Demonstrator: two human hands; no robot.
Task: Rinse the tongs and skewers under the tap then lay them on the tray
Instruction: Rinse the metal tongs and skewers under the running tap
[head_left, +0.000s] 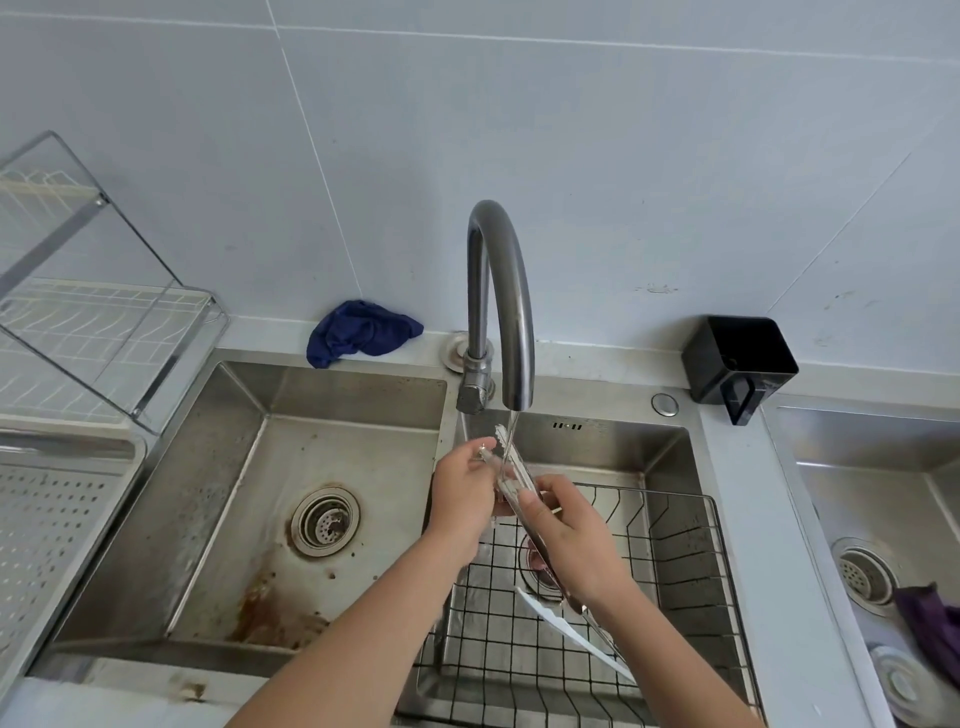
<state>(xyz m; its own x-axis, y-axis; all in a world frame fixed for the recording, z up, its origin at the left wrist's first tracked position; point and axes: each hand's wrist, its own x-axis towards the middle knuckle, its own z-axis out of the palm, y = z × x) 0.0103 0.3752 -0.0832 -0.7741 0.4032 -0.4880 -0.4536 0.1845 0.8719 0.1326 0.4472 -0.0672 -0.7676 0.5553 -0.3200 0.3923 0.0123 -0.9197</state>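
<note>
Pale glossy wall tiles back a steel double sink (363, 395) set into the bench. Rinsing is in hand: under the curved tap (501, 291), a thin stream strikes the metal tongs (511, 470), held tilted over the black wire basket (675, 551). The left hand (460, 493) has its fingers clamped on them near the toothed tip, the right hand (571, 540) lower down. Skewers can't be told apart. Next, judging so, comes carrying the slick tongs to the perforated tray (57, 514) at the bench's left edge.

Both my forearms reach forward; left hand (462, 491) and right hand (574, 540) meet, each grip closed, fingers curled inward.
</note>
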